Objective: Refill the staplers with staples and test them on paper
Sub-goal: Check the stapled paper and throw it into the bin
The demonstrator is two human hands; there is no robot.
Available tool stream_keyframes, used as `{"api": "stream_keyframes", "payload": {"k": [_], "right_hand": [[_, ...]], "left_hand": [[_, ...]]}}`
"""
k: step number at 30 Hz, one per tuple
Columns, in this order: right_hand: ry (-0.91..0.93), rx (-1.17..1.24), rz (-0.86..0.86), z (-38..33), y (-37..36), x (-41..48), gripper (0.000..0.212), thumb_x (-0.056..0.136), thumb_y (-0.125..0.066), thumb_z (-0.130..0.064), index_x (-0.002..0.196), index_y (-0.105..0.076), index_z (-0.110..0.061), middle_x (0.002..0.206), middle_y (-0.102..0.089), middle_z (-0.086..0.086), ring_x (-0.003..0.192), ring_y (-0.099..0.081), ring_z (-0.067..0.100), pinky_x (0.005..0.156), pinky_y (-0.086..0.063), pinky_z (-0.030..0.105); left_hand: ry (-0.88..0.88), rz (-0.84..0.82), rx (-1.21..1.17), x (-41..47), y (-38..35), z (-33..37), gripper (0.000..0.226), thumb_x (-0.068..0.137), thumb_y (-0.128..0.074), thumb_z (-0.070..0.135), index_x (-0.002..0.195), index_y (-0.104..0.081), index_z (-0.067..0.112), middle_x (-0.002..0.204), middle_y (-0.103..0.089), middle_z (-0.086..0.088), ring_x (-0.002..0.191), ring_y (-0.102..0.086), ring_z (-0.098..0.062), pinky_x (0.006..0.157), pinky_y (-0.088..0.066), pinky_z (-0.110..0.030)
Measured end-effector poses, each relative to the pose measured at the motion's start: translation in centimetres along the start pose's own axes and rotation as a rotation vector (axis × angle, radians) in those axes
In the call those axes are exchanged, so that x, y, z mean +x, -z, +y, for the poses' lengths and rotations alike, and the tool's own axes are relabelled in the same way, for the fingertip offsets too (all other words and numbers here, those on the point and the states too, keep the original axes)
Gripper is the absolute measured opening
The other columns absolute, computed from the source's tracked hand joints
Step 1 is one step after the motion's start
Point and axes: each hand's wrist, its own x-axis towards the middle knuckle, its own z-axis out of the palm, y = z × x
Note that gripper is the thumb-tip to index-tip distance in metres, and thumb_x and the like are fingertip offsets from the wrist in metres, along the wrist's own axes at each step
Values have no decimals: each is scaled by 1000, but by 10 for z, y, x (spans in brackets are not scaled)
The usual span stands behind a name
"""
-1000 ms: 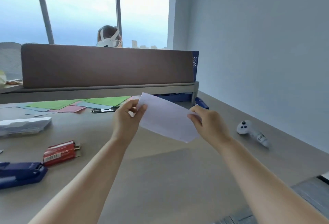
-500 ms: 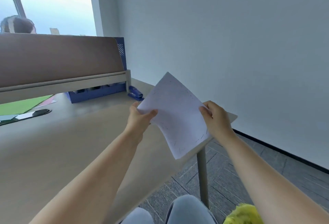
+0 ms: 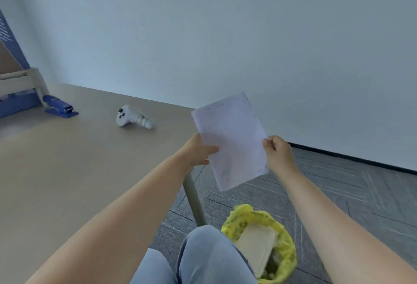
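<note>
Paper sheet [image 3: 232,139] at frame centre-right, held past counter [image 3: 67,171] edge, above yellow-lined bin [image 3: 279,234]. Left hand [image 3: 198,151] pinching left edge, right hand [image 3: 279,153] pinching right edge. Blue stapler [image 3: 61,109] resting far left on counter, white controller [image 3: 133,119] nearby.

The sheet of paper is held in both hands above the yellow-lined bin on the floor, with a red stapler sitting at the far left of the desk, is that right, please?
Not quite: the stapler is blue, not red, as the head view shows. The rest holds: the left hand and right hand hold the sheet of paper above the yellow-lined bin on the floor, and the stapler sits at the far left of the desk.
</note>
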Motion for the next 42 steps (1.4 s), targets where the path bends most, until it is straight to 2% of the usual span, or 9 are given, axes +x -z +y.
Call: {"api": "stream_keyframes", "payload": {"k": [8,16,19,24,31,34,37,40,42], "right_hand": [[-396,-31,-13,119,27,-19,23,91,-45,-11,110,-55,-3,109,-62,15,91,-56,24,77,-44,33],[-719,-76,-285,206,23,-42,51,84,-56,0,131,-38,-5,129,-52,17,113,-54,31,91,-48,40],[-796,-190,-410,235,11,-51,47,84,-54,0,129,-41,-5,126,-48,17,103,-49,24,85,-42,30],[-851,-299,-522,268,-4,-62,36,83,-53,1,118,-58,-6,128,-53,13,117,-50,27,97,-42,34],[-858,-336,-576,285,-7,-62,43,88,-46,4,130,-47,-6,140,-39,18,121,-46,31,86,-41,28],[-832,-430,-644,284,-7,-62,41,92,-42,-1,133,-44,-7,141,-41,17,103,-55,22,78,-44,26],[-769,-508,-633,279,-9,-60,33,92,-43,-6,124,-51,-6,132,-51,16,91,-55,23,83,-43,33],[-722,-436,-525,266,-14,-51,25,89,-45,-7,111,-57,-9,122,-58,15,88,-53,24,75,-39,28],[-646,-394,-447,249,-17,-40,16,87,-47,-7,95,-59,-13,109,-62,13,88,-55,24,74,-43,30]], "left_hand": [[130,-85,196,46,-100,-71,44,83,-56,-3,124,-44,2,116,-55,-12,108,-54,-27,90,-48,-37],[317,-276,460,75,-144,-155,39,81,-60,1,118,-52,5,111,-60,-14,100,-54,-24,87,-50,-40],[310,-387,703,80,-156,-183,23,84,-53,2,106,-53,10,99,-62,-12,103,-54,-25,91,-45,-37],[353,-446,884,86,-160,-220,47,88,-50,10,135,-44,9,144,-42,-10,133,-39,-26,107,-33,-29],[382,-495,918,93,-160,-240,42,91,-47,11,133,-47,12,142,-46,-10,131,-43,-25,106,-35,-29],[379,-549,983,89,-159,-241,44,93,-46,17,136,-42,9,144,-42,-11,131,-41,-27,105,-37,-33],[351,-531,1013,88,-153,-238,38,92,-45,18,129,-49,10,136,-51,-12,124,-48,-28,99,-42,-35],[279,-465,1006,89,-145,-224,21,90,-44,17,96,-64,14,113,-61,-13,114,-55,-29,93,-46,-37],[213,-384,982,90,-138,-208,25,91,-43,17,101,-66,10,114,-63,-13,110,-57,-30,92,-48,-38]]}}
